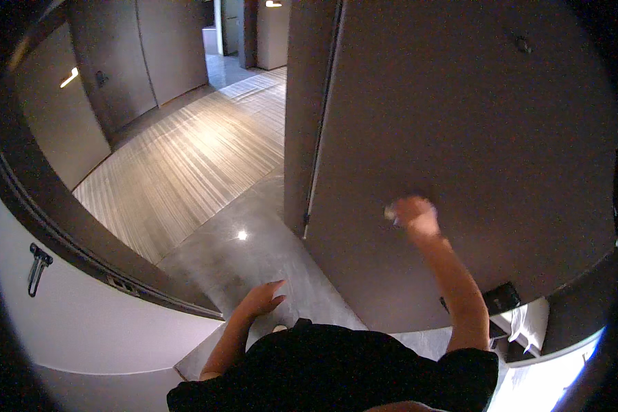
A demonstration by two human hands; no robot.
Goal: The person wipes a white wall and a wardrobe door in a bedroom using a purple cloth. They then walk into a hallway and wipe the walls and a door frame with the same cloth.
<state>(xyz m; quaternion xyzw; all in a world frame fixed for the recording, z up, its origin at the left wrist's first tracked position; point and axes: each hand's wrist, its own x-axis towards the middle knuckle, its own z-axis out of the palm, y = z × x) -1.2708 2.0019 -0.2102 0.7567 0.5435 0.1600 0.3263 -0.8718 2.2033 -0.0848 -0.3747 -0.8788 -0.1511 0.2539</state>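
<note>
My right hand is raised in front of a wide dark brown door, which stands open. The hand is blurred and its fingers look curled. A small pale spot shows at its fingertips; I cannot tell whether that is a held thing or part of the hand, nor whether the hand touches the door. Lower and to the left, my left hand hangs over the grey floor with fingers apart and nothing in it. A black lock fitting sits on the door beyond my right forearm.
Left of me runs the dark door frame with a strike plate. A black swing-bar door guard is fixed to the white wall. Past the threshold lies striped carpet, with closed doors beyond. Shelving stands at lower right.
</note>
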